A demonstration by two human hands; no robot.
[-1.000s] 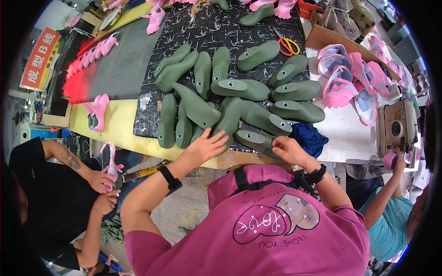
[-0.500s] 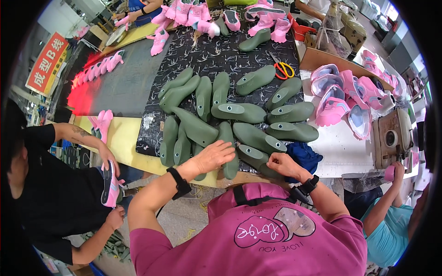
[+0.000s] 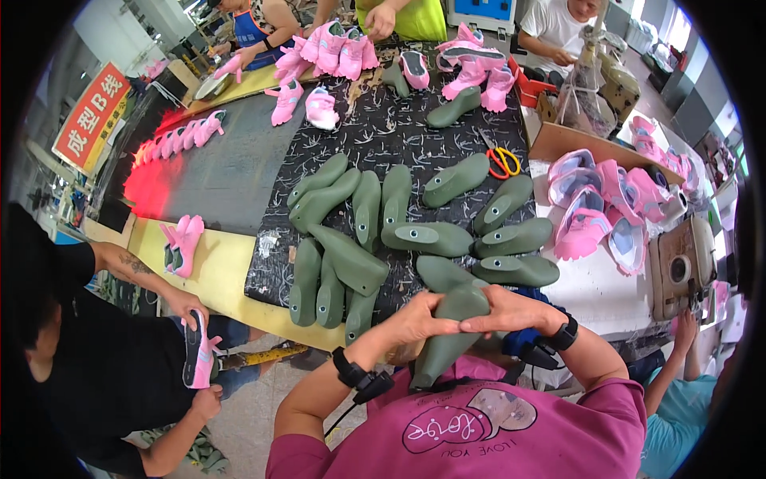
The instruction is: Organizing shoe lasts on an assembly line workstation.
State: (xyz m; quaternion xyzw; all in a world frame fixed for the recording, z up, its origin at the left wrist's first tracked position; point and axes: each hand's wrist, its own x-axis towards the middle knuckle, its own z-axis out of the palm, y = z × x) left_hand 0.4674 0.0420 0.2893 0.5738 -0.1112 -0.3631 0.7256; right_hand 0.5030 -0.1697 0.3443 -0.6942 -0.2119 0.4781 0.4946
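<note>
Both my hands grip a green shoe last [image 3: 448, 351] at the near edge of the table, its rounded end upward between them. My left hand [image 3: 411, 321] is closed on its left side. My right hand [image 3: 517, 313] closes on the other side, and the fingers meet across the front. Whether a second last is behind it, I cannot tell. Several more green lasts lie beyond my hands, among them a last [image 3: 427, 238] lying crosswise and a last [image 3: 347, 259] resting over others. A dark blue cloth [image 3: 523, 343] shows partly under my right wrist.
Yellow-handled scissors [image 3: 503, 162] lie right of the lasts. Pink shoe uppers [image 3: 585, 223] are heaped on the white tabletop at right, beside a beige machine [image 3: 682, 267]. More pink shoes [image 3: 339, 52] stand at the far edge. On the left, a co-worker's hand [image 3: 187, 307] holds a pink shoe.
My hands were apart over the lasts. Now they have come together around one last, lifted from the near side and drawn toward my body. The head view has shifted, showing more of the far side.
</note>
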